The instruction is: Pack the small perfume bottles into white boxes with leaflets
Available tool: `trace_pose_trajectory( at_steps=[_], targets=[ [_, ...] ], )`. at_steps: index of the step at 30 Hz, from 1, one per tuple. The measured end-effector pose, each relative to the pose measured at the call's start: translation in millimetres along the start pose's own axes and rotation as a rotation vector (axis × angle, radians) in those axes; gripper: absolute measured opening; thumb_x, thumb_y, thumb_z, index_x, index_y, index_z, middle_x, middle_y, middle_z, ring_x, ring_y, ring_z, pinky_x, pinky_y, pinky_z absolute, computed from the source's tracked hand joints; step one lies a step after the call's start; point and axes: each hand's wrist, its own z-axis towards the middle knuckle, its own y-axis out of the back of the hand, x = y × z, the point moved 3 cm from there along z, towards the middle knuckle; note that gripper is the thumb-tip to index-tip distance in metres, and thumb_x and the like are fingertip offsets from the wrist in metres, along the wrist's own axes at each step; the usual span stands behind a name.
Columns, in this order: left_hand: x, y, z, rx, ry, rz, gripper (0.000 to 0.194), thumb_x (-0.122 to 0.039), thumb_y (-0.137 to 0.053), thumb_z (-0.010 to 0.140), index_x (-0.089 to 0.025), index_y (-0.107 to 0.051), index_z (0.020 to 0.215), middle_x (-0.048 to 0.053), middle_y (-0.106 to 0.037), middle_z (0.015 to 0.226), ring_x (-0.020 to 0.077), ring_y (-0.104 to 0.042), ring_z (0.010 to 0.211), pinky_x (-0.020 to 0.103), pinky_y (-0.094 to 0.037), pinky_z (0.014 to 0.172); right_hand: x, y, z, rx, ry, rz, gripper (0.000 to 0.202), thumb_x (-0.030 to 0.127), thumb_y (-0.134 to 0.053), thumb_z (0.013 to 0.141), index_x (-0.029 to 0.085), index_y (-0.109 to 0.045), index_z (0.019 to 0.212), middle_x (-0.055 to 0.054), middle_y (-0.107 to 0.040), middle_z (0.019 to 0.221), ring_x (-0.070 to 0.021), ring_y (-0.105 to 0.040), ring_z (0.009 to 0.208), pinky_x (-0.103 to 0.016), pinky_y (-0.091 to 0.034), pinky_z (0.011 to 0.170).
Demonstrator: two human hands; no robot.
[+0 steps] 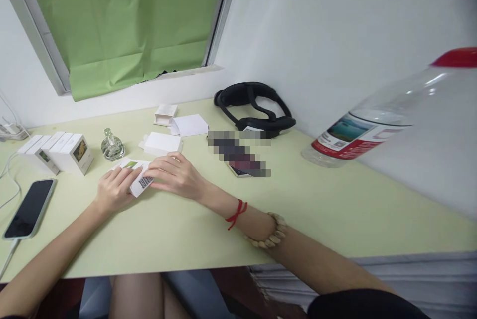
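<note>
Nearest stuff first: a plugged-in phone [30, 208] lies around 9 o'clock from the hands. The left hand [115, 190] has its fingers bent close together over a small white carton [140, 183], clamped on it. The right hand [178, 176] is loosely curled, half open, fingertips on the barcode end; can't tell if it's actually pinching. Can't see whether that carton's empty, either.

Looks kinda partway to me: the glass bottle [113, 146] is out and upright at 10 to 11 o'clock, a white box [163, 144] with its flap out lies at 1, while the row of boxes [72, 152] at 10 seems closed. Farther back, there's white paper [191, 124] past 1, then a black headset [257, 122] at 2.
</note>
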Motion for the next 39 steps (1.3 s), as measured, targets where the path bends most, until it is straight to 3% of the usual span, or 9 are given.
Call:
trace_pose_trajectory(
  at_steps=[5, 10, 15, 18, 22, 26, 31, 37, 39],
  targets=[
    [-2, 0.3, 0, -0.067, -0.081, 0.058, 0.028, -0.035, -0.056, 0.088, -0.024, -0.065, 0.113, 0.004, -0.069, 0.078, 0.0154, -0.061, 0.065, 0.027, -0.039, 0.056, 2, 2, 1, -0.025, 0.028, -0.053, 0.015, 0.032, -0.053, 0.096, 0.025, -0.064, 0.102, -0.002, -0.073, 0.094, -0.0170, -0.064, 0.092, -0.032, -0.037, 0.080],
    [-9, 8.9, 5, -0.236, -0.245, 0.137, 0.016, -0.030, -0.059, 0.086, -0.019, -0.061, 0.097, 0.003, -0.066, 0.071, 0.0145, -0.059, 0.060, 0.027, -0.038, 0.055, 9, 7, 6, -0.113, 0.082, -0.120, 0.015, 0.034, -0.058, 0.093, 0.020, -0.063, 0.097, -0.002, -0.072, 0.088, -0.0153, -0.063, 0.087, -0.031, -0.037, 0.078],
    [-7, 11.1, 9, -0.256, -0.237, 0.045, 0.014, -0.032, -0.058, 0.086, -0.020, -0.052, 0.084, 0.004, -0.062, 0.073, 0.0154, -0.058, 0.064, 0.027, -0.042, 0.057, 13, 9, 9, -0.171, 0.093, -0.152, 0.017, 0.036, -0.061, 0.091, 0.020, -0.064, 0.090, -0.001, -0.072, 0.081, -0.0140, -0.062, 0.080, -0.030, -0.036, 0.073],
    [-3, 5.6, 7, -0.195, -0.213, -0.054, 0.022, -0.038, -0.061, 0.084, -0.020, -0.050, 0.090, 0.009, -0.064, 0.087, 0.0179, -0.062, 0.075, 0.029, -0.046, 0.063, 11, 5, 7, -0.148, 0.072, -0.159, 0.024, 0.043, -0.061, 0.090, 0.020, -0.065, 0.091, -0.002, -0.073, 0.085, -0.0157, -0.062, 0.082, -0.032, -0.035, 0.073],
    [1, -2.1, 6, 0.008, -0.137, -0.271, 0.043, -0.046, -0.067, 0.077, -0.019, -0.046, 0.103, 0.017, -0.062, 0.110, 0.0256, -0.064, 0.101, 0.036, -0.051, 0.076, 9, -3, 1, -0.083, 0.128, -0.081, 0.028, 0.047, -0.057, 0.092, 0.020, -0.065, 0.095, -0.004, -0.074, 0.090, -0.0168, -0.064, 0.086, -0.033, -0.037, 0.076],
    [0, 0.6, 9, 0.196, -0.080, -0.374, 0.076, -0.041, -0.069, 0.072, -0.017, -0.031, 0.134, 0.022, -0.048, 0.138, 0.0331, -0.048, 0.130, 0.048, -0.042, 0.102, 9, -7, -2, -0.063, 0.202, -0.034, 0.023, 0.039, -0.052, 0.096, 0.020, -0.064, 0.102, -0.004, -0.074, 0.095, -0.0161, -0.066, 0.092, -0.033, -0.039, 0.081],
    [-3, 5.6, 13, 0.299, -0.034, -0.424, 0.090, -0.040, -0.069, 0.072, -0.018, -0.021, 0.145, 0.018, -0.048, 0.139, 0.0310, -0.049, 0.129, 0.046, -0.037, 0.109, 8, -3, -2, -0.106, 0.231, 0.019, 0.017, 0.029, -0.053, 0.096, 0.020, -0.061, 0.108, -0.004, -0.074, 0.100, -0.0157, -0.066, 0.099, -0.033, -0.041, 0.085],
    [-3, 9.5, 13, 0.070, -0.040, -0.340, 0.079, -0.045, -0.068, 0.073, -0.017, -0.033, 0.138, 0.017, -0.051, 0.124, 0.0305, -0.050, 0.117, 0.046, -0.047, 0.095, 1, -2, -1, -0.184, -0.093, 0.200, 0.058, 0.053, -0.069, 0.079, 0.020, -0.056, 0.125, -0.012, -0.070, 0.111, -0.0240, -0.065, 0.103, -0.039, -0.048, 0.085],
    [-2, 8.5, 12, 0.003, -0.002, -0.260, 0.076, -0.048, -0.068, 0.071, -0.015, -0.037, 0.133, 0.017, -0.051, 0.119, 0.0314, -0.049, 0.115, 0.046, -0.048, 0.092, 0, -5, -1, -0.180, -0.211, 0.308, 0.059, 0.051, -0.070, 0.078, 0.022, -0.057, 0.127, -0.011, -0.068, 0.112, -0.0249, -0.065, 0.103, -0.041, -0.051, 0.086]
  ],
)
